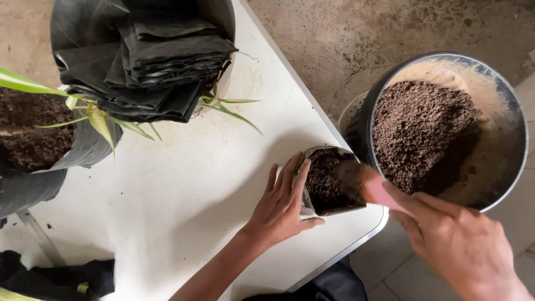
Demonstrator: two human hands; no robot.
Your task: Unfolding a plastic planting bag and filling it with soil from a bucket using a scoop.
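My left hand (280,206) grips the near rim of a small black grow bag (326,181) that stands open at the table's right corner, partly filled with dark soil. My right hand (457,245) holds a reddish scoop (365,184), blurred by motion, with its tip over the bag's mouth. Just right of the bag, off the table, sits a large black bucket (510,111) with a heap of dark brown soil (423,134) inside.
A white table (184,184) holds a stack of folded black bags (156,61) in a dark tub at the back. At far left a filled black bag (33,139) carries a green-leaved plant (100,120). Dark cloth (56,278) lies at the lower left. Concrete floor lies beyond.
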